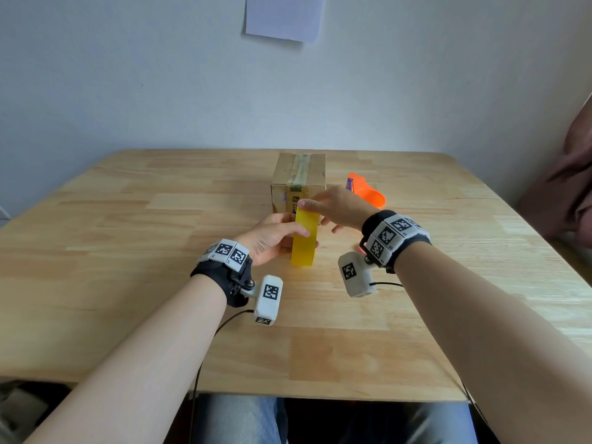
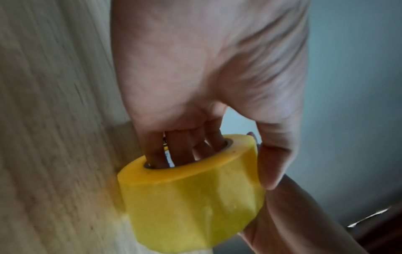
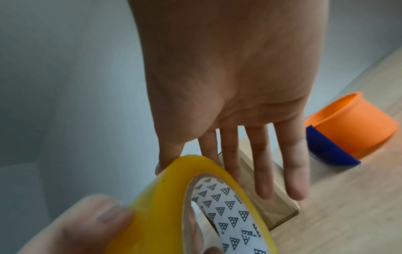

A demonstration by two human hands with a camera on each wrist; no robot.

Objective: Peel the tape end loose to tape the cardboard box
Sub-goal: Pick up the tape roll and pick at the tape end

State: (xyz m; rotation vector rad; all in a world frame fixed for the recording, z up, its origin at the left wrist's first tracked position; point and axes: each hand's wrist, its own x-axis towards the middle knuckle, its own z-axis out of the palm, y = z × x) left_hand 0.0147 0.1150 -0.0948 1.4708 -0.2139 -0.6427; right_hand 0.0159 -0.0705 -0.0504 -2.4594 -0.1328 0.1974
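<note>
Landmark: yellow tape roll (image 1: 304, 238), standing on edge, held just above the wooden table (image 1: 128, 238), near the middle.

Nearest, below the roll: table's near edge, with knees in blue jeans (image 1: 237, 421) showing beneath.

Both forearms bare, each with a black wrist strap carrying white marker blocks and a small white camera unit; thin black cables trailing back.

Left of the roll: left hand (image 1: 272, 235), clasped around it. Fingers (image 2: 174, 151) pushed through the core, thumb (image 2: 274, 165) pressed on the outer yellow band. Inner liner (image 3: 226, 202) white with a dark triangle print, seen from the right wrist.

At the top of the roll: right hand (image 1: 336, 205), reaching over from the right, palm down. Thumb (image 1: 307, 204) tip touching the upper rim of the yellow band; index finger lying against the roll's far side. Remaining fingers (image 3: 261, 171) straight and spread, extended past the roll and holding nothing. Loose tape end not discernible; any pinch on it cannot be told.

Just behind the roll: small cardboard box (image 1: 299, 179), closed, a strip of clear tape along its top seam and a printed label on its near face.

Behind and right of the roll, beside the box: orange tape dispenser (image 1: 366, 190) with a blue part, lying on the table.

Farthest: pale wall, a sheet of paper (image 1: 285, 17) pinned up high.
</note>
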